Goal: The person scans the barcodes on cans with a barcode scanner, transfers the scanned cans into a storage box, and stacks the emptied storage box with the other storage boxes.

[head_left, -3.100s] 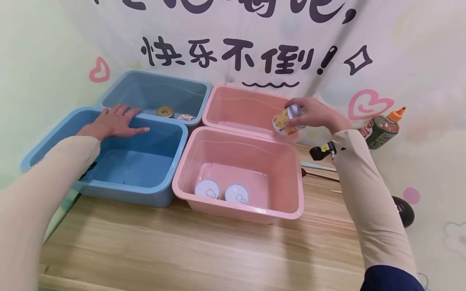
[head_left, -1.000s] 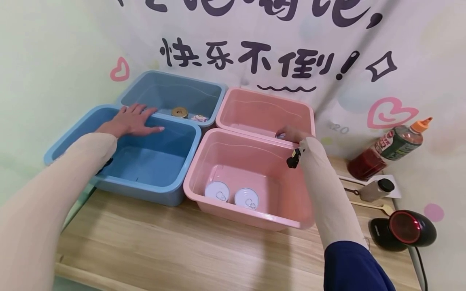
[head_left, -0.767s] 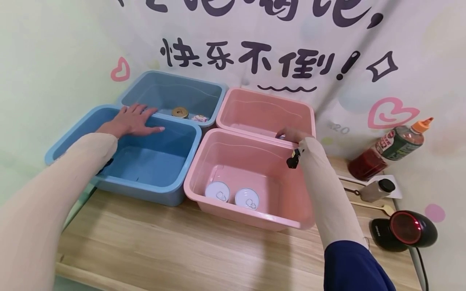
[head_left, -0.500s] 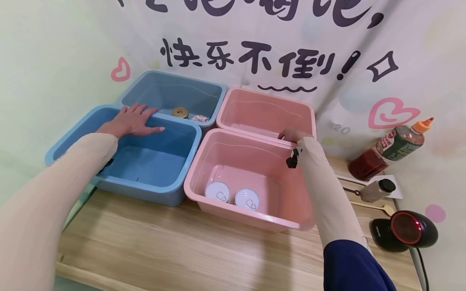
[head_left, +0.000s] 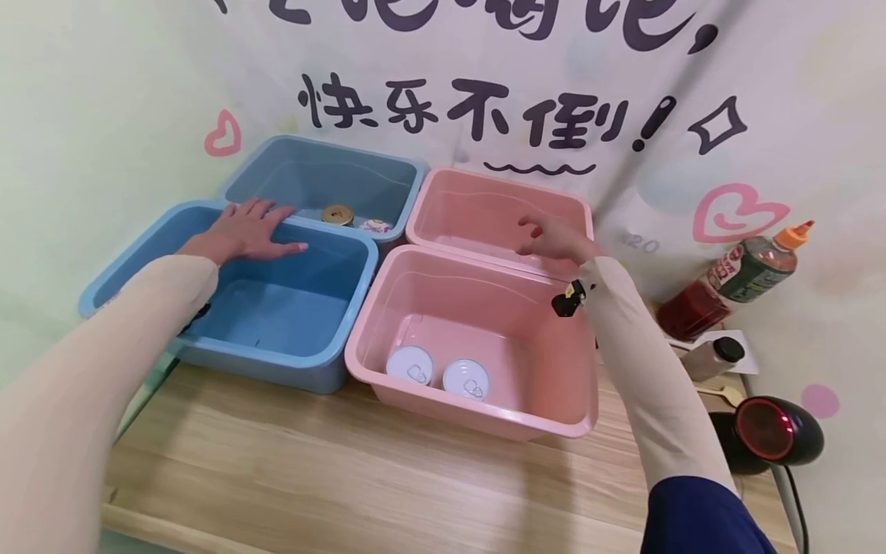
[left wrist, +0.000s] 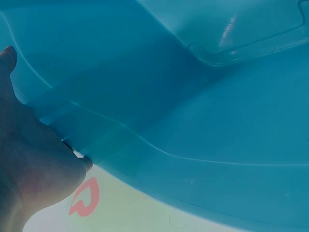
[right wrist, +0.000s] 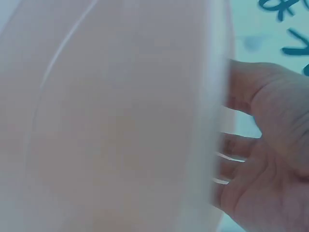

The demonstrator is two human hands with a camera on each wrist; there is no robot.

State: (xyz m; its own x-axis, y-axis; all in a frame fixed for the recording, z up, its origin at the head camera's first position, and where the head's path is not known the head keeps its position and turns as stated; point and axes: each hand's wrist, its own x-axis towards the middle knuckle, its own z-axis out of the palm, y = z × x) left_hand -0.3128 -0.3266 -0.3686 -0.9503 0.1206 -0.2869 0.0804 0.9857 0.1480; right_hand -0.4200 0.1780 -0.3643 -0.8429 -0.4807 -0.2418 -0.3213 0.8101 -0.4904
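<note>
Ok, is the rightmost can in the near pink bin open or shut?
Shut: in the head view, the can shows an unbroken white lid, pull ring attached.

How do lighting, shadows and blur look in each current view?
Head view: evenly bright and mostly sharp, soft shadows falling on the pale wood-grain table; left wrist view: dimmer, a dark shadow crossing the blue rectangular plastic bin, small glare streak on its floor; right wrist view: hazy, washed out, the pink rectangular plastic bin badly blurred along its rim.
</note>
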